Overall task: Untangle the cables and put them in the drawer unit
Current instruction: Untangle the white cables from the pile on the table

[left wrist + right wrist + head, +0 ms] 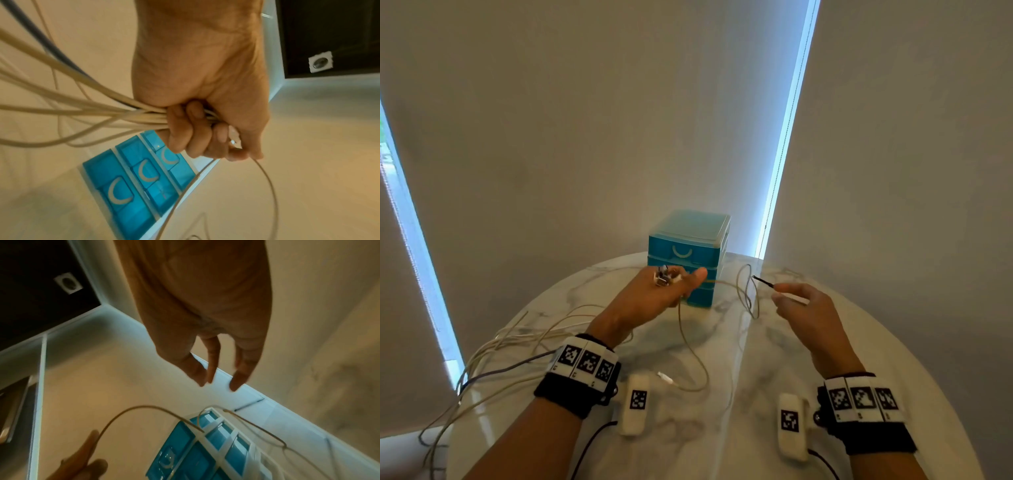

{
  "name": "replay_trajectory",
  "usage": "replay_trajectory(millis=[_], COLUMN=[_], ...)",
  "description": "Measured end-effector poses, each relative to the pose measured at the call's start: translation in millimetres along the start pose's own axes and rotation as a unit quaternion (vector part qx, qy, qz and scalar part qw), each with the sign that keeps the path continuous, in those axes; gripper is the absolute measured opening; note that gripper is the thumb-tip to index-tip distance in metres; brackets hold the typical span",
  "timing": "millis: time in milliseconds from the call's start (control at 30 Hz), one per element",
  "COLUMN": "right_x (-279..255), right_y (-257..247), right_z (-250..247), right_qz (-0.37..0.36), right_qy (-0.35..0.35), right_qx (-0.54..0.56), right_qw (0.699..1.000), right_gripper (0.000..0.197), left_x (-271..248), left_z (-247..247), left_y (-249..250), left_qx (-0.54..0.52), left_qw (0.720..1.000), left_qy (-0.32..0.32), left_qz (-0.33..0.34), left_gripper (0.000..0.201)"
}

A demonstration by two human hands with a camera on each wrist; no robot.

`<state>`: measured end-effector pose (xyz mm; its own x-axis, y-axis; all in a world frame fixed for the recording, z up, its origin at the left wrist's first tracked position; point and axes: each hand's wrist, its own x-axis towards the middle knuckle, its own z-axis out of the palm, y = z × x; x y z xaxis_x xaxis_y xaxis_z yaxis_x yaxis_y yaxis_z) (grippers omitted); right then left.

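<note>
A blue drawer unit (688,253) with three shut drawers (133,183) stands at the far side of the round marble table (866,346). My left hand (674,284) is raised in front of it and grips a bundle of beige and grey cables (72,100), whose connectors (663,275) stick out above the fist. The bundle trails left across the table (517,342). One thin cable (690,346) drops from the fist to a white plug (666,378) on the table. My right hand (787,296) hovers to the right with relaxed, spread fingers (238,379) holding nothing. A dark cable tip (763,281) and a thin loop (746,291) hang just left of it.
Two white tagged devices (635,404) (792,425) lie near the table's front, each with a dark lead. Some cables hang over the table's left edge (438,428). Closed blinds stand behind the drawer unit (195,456).
</note>
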<state>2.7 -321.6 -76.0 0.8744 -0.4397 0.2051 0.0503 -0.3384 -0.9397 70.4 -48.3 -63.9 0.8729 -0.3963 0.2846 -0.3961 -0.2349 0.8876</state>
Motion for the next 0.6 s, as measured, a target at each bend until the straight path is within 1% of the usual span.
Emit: replay_trajectory(millis=[33,67,100,133,167,200,233,267,300,333,367,433,467,500,533,567,600], right_x=[-5.7,-11.0,-17.5,-24.0,-29.7,-34.6,-37.9,-40.3,-42.9,-45.3,-47.0,-48.7,-48.3,-47.7,-46.2,-43.4,-40.1], right_y=[-7.7,-15.4,-23.7,-29.7,-34.0,-34.8,-33.7,-31.7,-30.9,-31.6,-32.1,-31.2,-32.0,-33.8,-35.3,-35.8,-37.4], right_z=[1.8,4.9,8.3,12.8,17.6,23.0,28.6,33.7,37.9,40.7,41.7,38.7,35.9,33.1,31.0,28.9,26.5], right_qz=[-0.038,-0.073,-0.097,-0.108,-0.115,-0.125,-0.138,-0.147,-0.145,-0.137,-0.124,-0.109,-0.113,-0.114,-0.107,-0.083,-0.044], right_qy=[-0.022,-0.074,-0.154,-0.248,-0.344,-0.43,-0.496,-0.544,-0.576,-0.597,-0.614,-0.638,-0.635,-0.619,-0.594,-0.566,-0.54], right_qx=[0.007,0.003,-0.011,-0.034,-0.069,-0.115,-0.164,-0.199,-0.218,-0.218,-0.201,-0.133,-0.094,-0.045,0.021,0.119,0.24], right_qw=[0.999,0.995,0.983,0.962,0.929,0.887,0.841,0.802,0.775,0.76,0.753,0.751,0.759,0.776,0.797,0.811,0.806], right_gripper=[0.01,0.009,0.01,0.014,0.02,0.027,0.033,0.035,0.034,0.031,0.031,0.039,0.045,0.052,0.059,0.066,0.071], left_x=[0.8,1.7,3.2,3.5,4.2,4.3,4.8,5.0,5.1,5.4,6.3,7.6,8.2,8.6,8.7,9.1,9.7], left_z=[-0.5,-1.1,-1.5,-1.7,-1.9,-1.4,-0.9,-0.9,-1.4,-2.2,-3.1,-5.3,-5.9,-6.4,-6.7,-6.9,-6.9], left_y=[0.1,0.5,-0.9,-1.9,-2.6,-3.5,-4.1,-4.4,-4.9,-5.9,-7.5,-10.3,-11.1,-11.9,-12.8,-13.8,-15.0], left_qx=[-0.021,-0.037,-0.052,-0.065,-0.075,-0.086,-0.094,-0.101,-0.109,-0.116,-0.12,-0.13,-0.136,-0.139,-0.139,-0.137,-0.136], left_qw=[1.0,0.999,0.997,0.996,0.995,0.994,0.993,0.991,0.99,0.988,0.986,0.982,0.98,0.978,0.977,0.977,0.976], left_qy=[0.02,0.033,0.043,0.05,0.054,0.055,0.056,0.059,0.065,0.073,0.083,0.104,0.116,0.125,0.132,0.136,0.139], left_qz=[-0.008,-0.018,-0.027,-0.036,-0.041,-0.048,-0.054,-0.058,-0.063,-0.069,-0.075,-0.083,-0.087,-0.089,-0.092,-0.095,-0.098], left_gripper=[0.046,0.048,0.05,0.05,0.05,0.05,0.05,0.05,0.05,0.05,0.051,0.051,0.051,0.051,0.051,0.051,0.05])
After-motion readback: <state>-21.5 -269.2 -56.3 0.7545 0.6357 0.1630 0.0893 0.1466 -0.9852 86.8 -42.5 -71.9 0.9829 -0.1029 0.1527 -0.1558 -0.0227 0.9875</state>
